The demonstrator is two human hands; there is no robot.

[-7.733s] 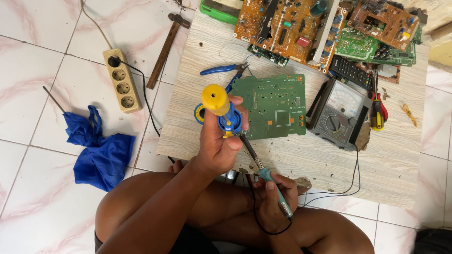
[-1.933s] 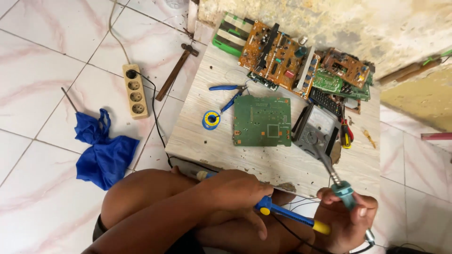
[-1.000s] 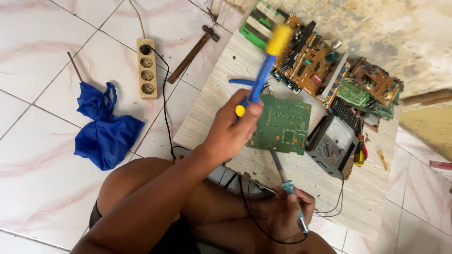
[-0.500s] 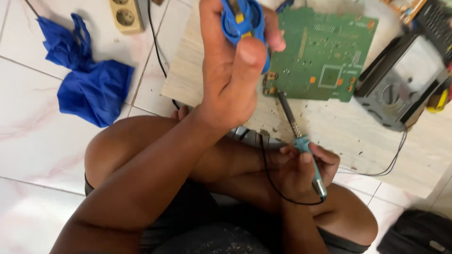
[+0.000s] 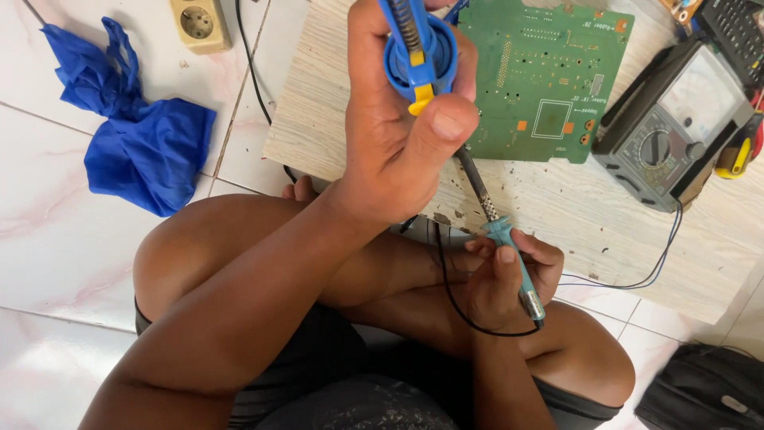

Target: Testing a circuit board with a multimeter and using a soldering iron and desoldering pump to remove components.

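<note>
My left hand [image 5: 382, 151] is raised close to the camera and grips a blue desoldering pump [image 5: 419, 60] with a yellow button under the thumb. My right hand [image 5: 497, 291] rests low over my crossed legs and holds a soldering iron [image 5: 509, 247] by its teal handle. The iron's dark metal shaft points up toward the lower edge of a green circuit board [image 5: 549, 80]. That board lies flat on a low pale wooden table [image 5: 573, 215].
A black analog multimeter [image 5: 668, 127] sits to the right of the circuit board, and thin black leads [image 5: 645, 275] trail off the table edge. A crumpled blue cloth [image 5: 135, 135] and a beige power strip [image 5: 199, 20] lie on the tiled floor at left. A black bag [image 5: 704, 390] sits at bottom right.
The view has moved closer and lower over the table. My left hand has lifted the pump from the table and brought it near the camera. My right hand has kept the iron throughout.
</note>
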